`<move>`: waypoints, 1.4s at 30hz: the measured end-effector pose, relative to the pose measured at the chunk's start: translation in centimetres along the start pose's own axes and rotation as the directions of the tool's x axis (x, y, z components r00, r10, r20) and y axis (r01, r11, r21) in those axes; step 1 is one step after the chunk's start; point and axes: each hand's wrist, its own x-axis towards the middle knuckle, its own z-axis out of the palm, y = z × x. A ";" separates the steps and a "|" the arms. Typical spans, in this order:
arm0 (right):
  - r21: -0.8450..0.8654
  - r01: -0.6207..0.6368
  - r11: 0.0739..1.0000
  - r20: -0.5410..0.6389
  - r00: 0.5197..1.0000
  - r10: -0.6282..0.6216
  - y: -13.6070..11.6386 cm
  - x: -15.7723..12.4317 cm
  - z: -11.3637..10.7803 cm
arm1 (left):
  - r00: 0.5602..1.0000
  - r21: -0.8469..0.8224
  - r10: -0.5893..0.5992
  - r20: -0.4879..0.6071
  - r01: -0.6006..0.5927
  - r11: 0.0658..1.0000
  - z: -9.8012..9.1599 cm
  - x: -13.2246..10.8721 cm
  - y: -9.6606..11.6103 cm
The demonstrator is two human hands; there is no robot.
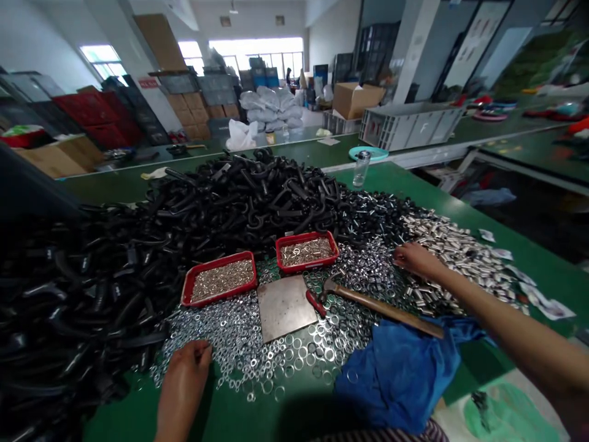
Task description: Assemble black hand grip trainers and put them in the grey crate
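Note:
My left hand point(183, 382) sits at the near edge of a spread of zinc-plated washers point(239, 350), its fingertips drawn together over them. My right hand point(416, 259) rests among short silver metal sleeves point(464, 261), and its fingers are curled. Between the hands lie a square steel plate point(285, 307), a wooden-handled hammer point(381, 310) and a small red-handled tool point(315, 302). A blue cloth point(396, 380) lies below the hammer. Two red trays point(219, 296) point(309, 261) hold small silver parts. Behind and left, a large heap of black curved parts point(230, 199) rises.
All this lies on a green workbench point(529, 270). Beyond it stand a glass tumbler point(361, 169) and a teal plate point(368, 153). Further back are a grey plastic crate point(409, 126), a cardboard box point(356, 99) and white sacks point(271, 109).

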 end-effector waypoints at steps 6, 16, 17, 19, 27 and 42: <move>0.407 -0.153 0.900 -0.197 0.948 0.250 -4.9 -1.2 -1.8 | 0.998 -0.083 -0.036 0.057 0.040 0.996 -1.0 0.2 -0.1; 0.868 -0.427 -0.254 0.350 0.889 -0.296 -26.1 -2.2 1.2 | 0.977 -0.435 -0.127 -0.169 0.042 0.900 -3.5 2.1 3.7; 0.849 -0.457 -0.265 0.366 0.871 -0.327 -27.5 -1.9 1.7 | 0.983 -0.531 -0.133 -0.129 0.045 0.846 -3.3 2.5 4.5; 0.828 -0.482 -0.286 0.378 0.857 -0.351 -29.9 -1.3 2.7 | 0.994 -0.737 -0.111 0.003 0.078 0.671 -2.8 3.0 6.6; 0.793 -0.483 -0.372 0.362 0.864 -0.349 -33.3 0.1 3.6 | 0.950 -0.957 0.138 0.281 0.288 -0.033 0.1 4.7 16.4; 0.852 -0.429 -0.299 0.317 0.879 -0.356 -31.9 -0.6 5.4 | 0.928 -0.912 0.040 0.370 0.371 -0.176 2.3 4.6 17.8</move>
